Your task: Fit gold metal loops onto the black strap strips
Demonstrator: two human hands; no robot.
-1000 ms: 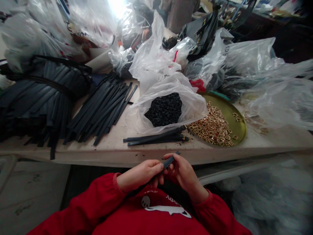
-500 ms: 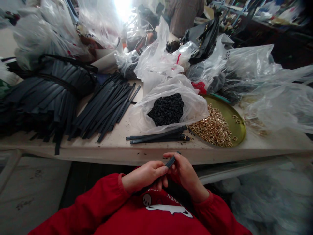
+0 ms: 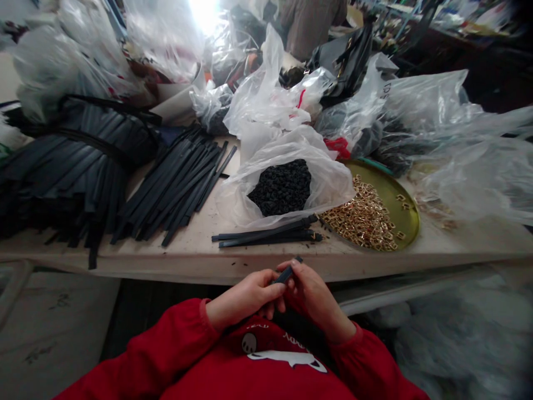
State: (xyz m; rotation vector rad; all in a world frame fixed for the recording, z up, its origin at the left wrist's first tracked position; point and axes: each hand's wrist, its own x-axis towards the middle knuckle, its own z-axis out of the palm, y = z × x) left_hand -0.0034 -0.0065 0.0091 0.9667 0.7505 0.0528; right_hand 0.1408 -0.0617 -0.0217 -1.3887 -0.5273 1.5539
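Note:
Just in front of the table edge, my left hand [image 3: 255, 293] is closed on a dark strap [image 3: 285, 274]. My right hand [image 3: 307, 284] pinches the same strap nearer its upper end, thumb on top. Much of the strap is hidden by my fingers. Beyond my hands, a few finished-looking straps [image 3: 266, 235] lie on the table, with a gold buckle at the right end. Small black loops [image 3: 283, 188] fill an open plastic bag [image 3: 231, 205]. To its right, gold buckles [image 3: 364, 219] are heaped on a round gold-coloured tray [image 3: 403, 191].
A loose pile of black strips [image 3: 175, 183] and a large tied bundle of strips [image 3: 79, 155] cover the left of the table [image 3: 183, 258]. Crumpled plastic bags [image 3: 428, 105] crowd the back and right. A person [image 3: 310, 28] is at the far side.
Both hands have shifted very slightly left in view with the strap between them. The whole view has moved a little; the things on the table stay as they were.

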